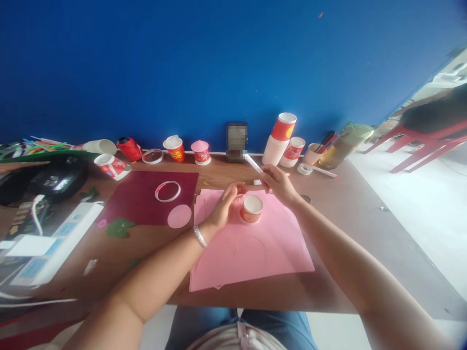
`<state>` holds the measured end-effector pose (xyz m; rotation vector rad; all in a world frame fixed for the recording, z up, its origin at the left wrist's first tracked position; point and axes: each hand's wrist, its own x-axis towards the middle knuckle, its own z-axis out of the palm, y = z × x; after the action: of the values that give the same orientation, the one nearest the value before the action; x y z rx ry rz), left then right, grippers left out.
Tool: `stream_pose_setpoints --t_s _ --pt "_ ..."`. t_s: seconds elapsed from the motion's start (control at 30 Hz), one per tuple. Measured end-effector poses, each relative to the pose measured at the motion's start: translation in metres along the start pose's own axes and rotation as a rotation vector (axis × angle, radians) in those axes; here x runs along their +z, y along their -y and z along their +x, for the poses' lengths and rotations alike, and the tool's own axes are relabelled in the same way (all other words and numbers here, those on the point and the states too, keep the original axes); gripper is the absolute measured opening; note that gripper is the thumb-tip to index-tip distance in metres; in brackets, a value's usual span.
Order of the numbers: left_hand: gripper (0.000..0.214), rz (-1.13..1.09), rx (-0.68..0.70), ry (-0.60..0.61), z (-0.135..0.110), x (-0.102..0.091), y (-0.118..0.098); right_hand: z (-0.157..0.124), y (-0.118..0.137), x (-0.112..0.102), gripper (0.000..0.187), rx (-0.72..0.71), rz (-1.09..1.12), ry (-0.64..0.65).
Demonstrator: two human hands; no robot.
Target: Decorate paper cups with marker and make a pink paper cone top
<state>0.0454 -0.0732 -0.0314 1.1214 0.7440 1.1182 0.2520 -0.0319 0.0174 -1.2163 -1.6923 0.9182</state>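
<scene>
A red-and-white paper cup (pixel 251 209) stands on a pink paper sheet (pixel 255 248) near the table's middle. My left hand (pixel 224 206) rests against the cup's left side, fingers curled around it, a silver bangle on the wrist. My right hand (pixel 279 183) is just behind the cup and pinches a white pen (pixel 253 164) that points up and left. A faint drawn circle shows on the pink sheet in front of the cup.
A maroon sheet (pixel 146 194) holds a clear ring (pixel 168 191) and a pink paper disc (pixel 179 216). Several paper cups (pixel 280 136), a tape roll (pixel 304 168), a pen holder (pixel 317 150) and a jar (pixel 345 143) line the blue wall. A power strip (pixel 54 248) lies left.
</scene>
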Motion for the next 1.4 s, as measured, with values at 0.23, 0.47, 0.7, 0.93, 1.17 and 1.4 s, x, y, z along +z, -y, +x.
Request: stream_pose_setpoints --t_s 0.23,0.47,0.7,0.93,1.17,1.4 --pt "0.049 0.093 -0.037 -0.103 0.000 0.005 -0.010 -0.043 -0.017 0.008 0.033 0.108 0.218 0.028" --pt "0.032 0.174 -0.001 -0.175 0.001 0.006 -0.013 -0.048 -0.017 0.009 0.016 0.025 -0.099 0.140" --pt "0.032 0.135 -0.005 -0.088 0.001 0.006 -0.014 -0.052 -0.025 0.011 0.019 -0.193 -0.415 -0.053" --pt "0.046 0.279 0.033 -0.107 0.006 0.003 -0.003 -0.047 -0.015 0.014 0.031 0.049 0.334 -0.144" --pt "0.035 0.400 0.018 0.014 0.009 0.006 -0.003 -0.047 -0.008 0.020 0.034 0.184 0.414 -0.015" --pt "0.034 0.495 0.063 0.010 0.008 0.007 -0.006 -0.048 -0.013 0.027 0.045 0.224 0.523 -0.001"
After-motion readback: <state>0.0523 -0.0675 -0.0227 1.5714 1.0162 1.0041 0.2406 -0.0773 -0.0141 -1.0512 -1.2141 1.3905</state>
